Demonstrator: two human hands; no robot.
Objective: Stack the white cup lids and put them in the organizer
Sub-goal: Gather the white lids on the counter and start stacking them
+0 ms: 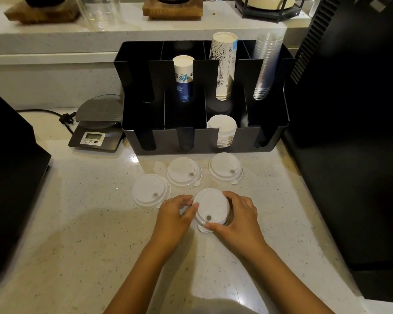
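Several white cup lids lie on the speckled counter before the black organizer [268, 141]. My left hand [176, 213] and my right hand [238, 214] both grip the nearest lid [210, 206] by its rim, one on each side. It looks like a short stack, but I cannot tell how many. Another lid [150, 190] lies just left of my left hand. Two more lids [183, 171] [225, 168] rest side by side close to the organizer's front wall. A stack of white lids [222, 126] stands in the organizer's third front slot.
The organizer's back slots hold paper cups [183, 75], a taller paper cup stack [224, 64] and clear plastic cups [267, 64]. A digital scale [95, 130] with a cord sits to its left. Black machines [349, 132] [11, 177] flank the counter on both sides.
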